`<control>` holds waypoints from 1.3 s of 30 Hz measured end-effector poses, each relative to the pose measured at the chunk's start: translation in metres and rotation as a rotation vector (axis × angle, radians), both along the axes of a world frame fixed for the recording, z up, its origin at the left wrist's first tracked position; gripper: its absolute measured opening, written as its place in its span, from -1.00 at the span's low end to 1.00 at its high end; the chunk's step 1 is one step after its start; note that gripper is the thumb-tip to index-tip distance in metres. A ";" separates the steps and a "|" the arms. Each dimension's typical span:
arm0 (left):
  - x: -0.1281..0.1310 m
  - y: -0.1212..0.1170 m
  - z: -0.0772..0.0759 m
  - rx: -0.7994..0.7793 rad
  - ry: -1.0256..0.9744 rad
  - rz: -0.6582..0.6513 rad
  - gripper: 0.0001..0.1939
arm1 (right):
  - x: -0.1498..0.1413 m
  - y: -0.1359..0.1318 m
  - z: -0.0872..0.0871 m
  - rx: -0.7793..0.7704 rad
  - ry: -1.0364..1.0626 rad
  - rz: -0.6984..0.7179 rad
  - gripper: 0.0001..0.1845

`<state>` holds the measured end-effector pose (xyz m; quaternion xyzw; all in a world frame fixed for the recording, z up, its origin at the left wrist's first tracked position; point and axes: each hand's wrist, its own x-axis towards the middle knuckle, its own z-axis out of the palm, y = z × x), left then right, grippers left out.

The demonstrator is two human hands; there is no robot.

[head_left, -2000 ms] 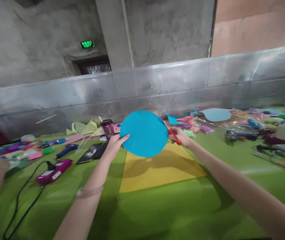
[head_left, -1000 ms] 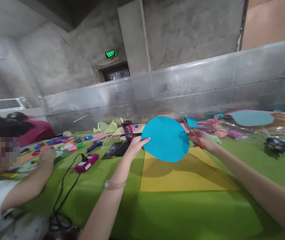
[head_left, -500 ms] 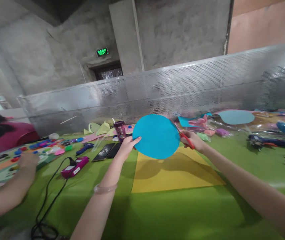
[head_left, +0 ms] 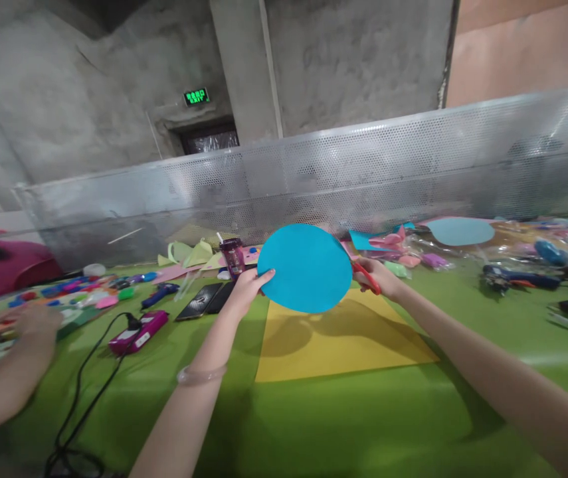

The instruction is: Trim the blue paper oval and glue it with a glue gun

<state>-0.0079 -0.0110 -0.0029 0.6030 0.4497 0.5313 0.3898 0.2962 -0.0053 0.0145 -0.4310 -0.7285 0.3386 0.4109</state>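
A rounded sheet of blue paper (head_left: 305,268) is held up above the table. My left hand (head_left: 250,287) pinches its left edge, thumb on the near face and the other fingers mostly hidden behind. In my right hand (head_left: 379,276) is a pair of scissors with red handles (head_left: 367,277), its blades at the paper's right edge and partly hidden there. Under both hands a yellow sheet of paper (head_left: 348,342) lies flat on the green table cover (head_left: 343,425), with their shadows falling on it.
To the left lie a purple power strip (head_left: 139,333) with a black cable, a phone (head_left: 198,302) and a dark cup with a straw (head_left: 232,257). A co-worker's hand (head_left: 39,325) is among colourful bits at far left. At right is a glue gun (head_left: 517,279), with a perforated metal screen (head_left: 353,172) behind.
The view has turned slightly, so everything sits a little further left. Both hands keep their hold on the blue paper and scissors. A second hand of the co-worker now shows at far left.
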 end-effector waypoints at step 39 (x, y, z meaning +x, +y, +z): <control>0.000 0.001 -0.002 -0.004 -0.048 -0.024 -0.59 | 0.002 -0.006 0.006 0.004 -0.038 -0.006 -0.86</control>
